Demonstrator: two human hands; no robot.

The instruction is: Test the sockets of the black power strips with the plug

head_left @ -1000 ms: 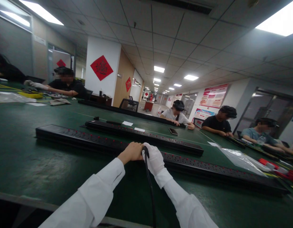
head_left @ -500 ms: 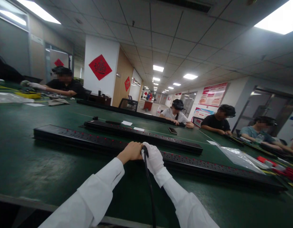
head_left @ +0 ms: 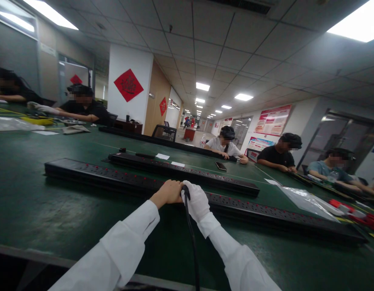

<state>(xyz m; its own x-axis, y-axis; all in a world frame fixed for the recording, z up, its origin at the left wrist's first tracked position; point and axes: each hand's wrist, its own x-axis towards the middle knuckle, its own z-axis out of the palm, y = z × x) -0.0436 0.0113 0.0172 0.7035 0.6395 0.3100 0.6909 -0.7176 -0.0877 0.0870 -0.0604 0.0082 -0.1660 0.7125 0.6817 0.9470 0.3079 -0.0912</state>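
Observation:
A long black power strip (head_left: 114, 176) with many sockets and small red parts lies slantwise across the green table in front of me. My right hand (head_left: 197, 202), in a white knitted glove, is closed around a black plug (head_left: 186, 193) at the strip's middle. The plug's black cable (head_left: 192, 242) hangs down toward me past the table's front edge. Bare and closed, my left hand (head_left: 169, 191) grips the strip right beside the plug, its knuckles touching the glove. Both hands hide the sockets there, so I cannot tell whether the plug is seated.
A second power strip (head_left: 181, 173) lies just behind, near white paper slips (head_left: 162, 156) and a phone (head_left: 221, 166). Clear plastic bags (head_left: 306, 202) and red parts (head_left: 364, 218) lie at the right. Several co-workers sit around the table, one (head_left: 225, 143) opposite me.
Both hands keep their places on the strip and plug. The view shifts very slightly, and a person at the far left shows more of their head and arm.

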